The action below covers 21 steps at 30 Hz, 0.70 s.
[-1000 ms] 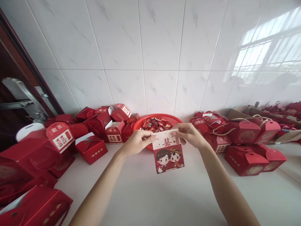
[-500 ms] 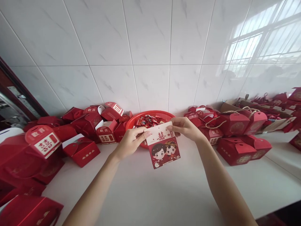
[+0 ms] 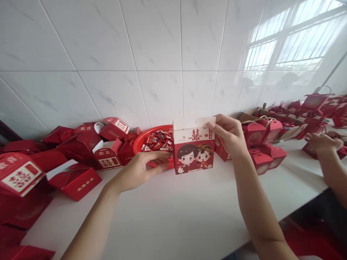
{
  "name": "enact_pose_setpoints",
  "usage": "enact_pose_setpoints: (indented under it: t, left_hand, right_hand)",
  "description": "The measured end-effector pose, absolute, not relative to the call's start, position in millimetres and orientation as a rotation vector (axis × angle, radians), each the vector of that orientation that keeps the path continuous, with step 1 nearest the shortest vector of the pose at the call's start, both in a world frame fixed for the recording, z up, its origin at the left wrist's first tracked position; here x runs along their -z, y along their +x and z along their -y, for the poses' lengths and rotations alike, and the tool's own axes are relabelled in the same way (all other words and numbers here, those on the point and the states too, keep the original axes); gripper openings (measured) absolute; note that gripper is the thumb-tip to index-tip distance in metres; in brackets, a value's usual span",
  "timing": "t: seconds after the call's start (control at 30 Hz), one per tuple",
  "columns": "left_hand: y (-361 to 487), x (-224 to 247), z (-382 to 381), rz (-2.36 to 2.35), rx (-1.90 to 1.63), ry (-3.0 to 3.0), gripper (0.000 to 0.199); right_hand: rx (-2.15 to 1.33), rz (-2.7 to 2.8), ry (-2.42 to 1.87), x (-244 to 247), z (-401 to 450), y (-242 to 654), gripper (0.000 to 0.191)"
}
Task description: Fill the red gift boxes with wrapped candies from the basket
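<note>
A red and white paper gift box (image 3: 194, 153) printed with a cartoon couple stands upright above the white table, its top flaps raised. Pinching its upper right edge between thumb and fingers is my right hand (image 3: 229, 135). My left hand (image 3: 148, 166) is beside the box's left edge, fingers stretched toward it with a gap above the thumb; whether the fingertips touch the box cannot be made out. Behind both, a red plastic basket (image 3: 138, 142) holds wrapped candies (image 3: 158, 140). The box hides the basket's right part.
Red gift boxes crowd the left, among them an open-topped one (image 3: 78, 182). More boxes (image 3: 267, 157) stand at the right before a cardboard carton (image 3: 294, 131). Another person's hand (image 3: 324, 142) works at the far right. A tiled wall (image 3: 159, 94) rises behind the table (image 3: 173, 216).
The flat, folded box has been opened out into a boxy shape. My left hand has let go of its upper left edge and dropped lower. The view has swung right, bringing in another person's hands.
</note>
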<state>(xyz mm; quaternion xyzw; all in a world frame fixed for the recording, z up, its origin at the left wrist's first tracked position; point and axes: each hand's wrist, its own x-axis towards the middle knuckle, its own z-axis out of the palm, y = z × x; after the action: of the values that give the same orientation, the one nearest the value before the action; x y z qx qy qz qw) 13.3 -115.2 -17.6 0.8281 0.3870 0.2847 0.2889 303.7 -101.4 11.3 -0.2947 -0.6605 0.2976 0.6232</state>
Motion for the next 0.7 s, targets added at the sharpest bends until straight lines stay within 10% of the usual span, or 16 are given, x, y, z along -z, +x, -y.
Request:
enact_pose_setpoints:
  t: [0.7]
  left_hand:
    - [117, 108, 183, -0.118, 0.338, 2.46, 0.039]
  right_hand:
    - [0.29, 1.047, -1.759, 115, 142, 422, 0.05]
